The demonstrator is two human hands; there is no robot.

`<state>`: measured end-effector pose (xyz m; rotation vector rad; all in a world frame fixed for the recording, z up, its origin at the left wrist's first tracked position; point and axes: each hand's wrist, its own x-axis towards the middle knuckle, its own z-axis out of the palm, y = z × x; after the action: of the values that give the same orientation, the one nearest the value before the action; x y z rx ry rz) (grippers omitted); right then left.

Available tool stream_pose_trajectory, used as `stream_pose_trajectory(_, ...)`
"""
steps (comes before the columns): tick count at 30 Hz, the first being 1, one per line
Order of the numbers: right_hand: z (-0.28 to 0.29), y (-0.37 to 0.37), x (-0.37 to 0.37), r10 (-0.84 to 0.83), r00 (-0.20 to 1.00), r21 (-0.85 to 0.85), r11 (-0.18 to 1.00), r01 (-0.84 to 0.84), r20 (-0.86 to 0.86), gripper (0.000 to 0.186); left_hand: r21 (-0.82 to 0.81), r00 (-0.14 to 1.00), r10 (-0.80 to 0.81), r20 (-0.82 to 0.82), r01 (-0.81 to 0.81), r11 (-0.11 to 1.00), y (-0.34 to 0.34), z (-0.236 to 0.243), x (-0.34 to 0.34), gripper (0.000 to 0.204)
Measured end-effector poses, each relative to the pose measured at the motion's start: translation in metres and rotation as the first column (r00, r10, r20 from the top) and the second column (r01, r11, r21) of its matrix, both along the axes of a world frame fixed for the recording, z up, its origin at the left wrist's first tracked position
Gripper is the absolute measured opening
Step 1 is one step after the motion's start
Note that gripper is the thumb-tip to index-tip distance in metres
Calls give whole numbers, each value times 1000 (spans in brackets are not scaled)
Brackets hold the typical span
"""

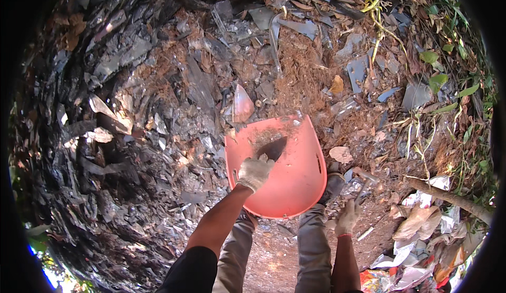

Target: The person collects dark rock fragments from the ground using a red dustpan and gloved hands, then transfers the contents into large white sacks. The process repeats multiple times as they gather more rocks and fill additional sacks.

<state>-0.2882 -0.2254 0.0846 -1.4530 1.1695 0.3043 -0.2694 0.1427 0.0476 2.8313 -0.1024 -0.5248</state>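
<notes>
A pink plastic scoop pan with slots in its sides lies in front of me, between and beyond my lower legs. Inside it is some loose brown dirt at the far part. My left hand, in a pale work glove, reaches over its left side and grips a dark, pointed flat shard. Down at the right, apart from the pan, my gloved right hand is closed round a small hand tool with a thin shaft and a crosswise head.
Dark flat shards heap up on the left and far sides. Reddish fibrous soil lies beyond the pan. At right are a branch, crumpled packaging and green leafy plants. My shoe touches the pan's right side.
</notes>
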Motion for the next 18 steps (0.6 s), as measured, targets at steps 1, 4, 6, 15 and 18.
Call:
stream_pose_trajectory(1,-7,4,-3,35,999,35,999,-36,31,21,-6,999,-36,-4,36,999,-11,-15,-14,11)
stream_pose_trajectory(4,-28,9,-9,344,930,26,936,-350,132,20,11,996,-37,-76,38,999,-41,-42,-40,16)
stream_pose_trajectory(6,-27,22,-2,661,726,-191,750,-633,192,20,63,963,85,-256,-71,995,-60,-27,-40,24)
stream_pose_trajectory(15,8,136,20,982,-118,-550,-16,-835,151,24,135,985,135,-104,-121,984,-45,-42,-73,39)
stream_pose_trajectory(18,-49,145,24,901,-274,-346,-389,-854,-336,26,54,935,204,-291,-197,979,-49,-26,-62,33)
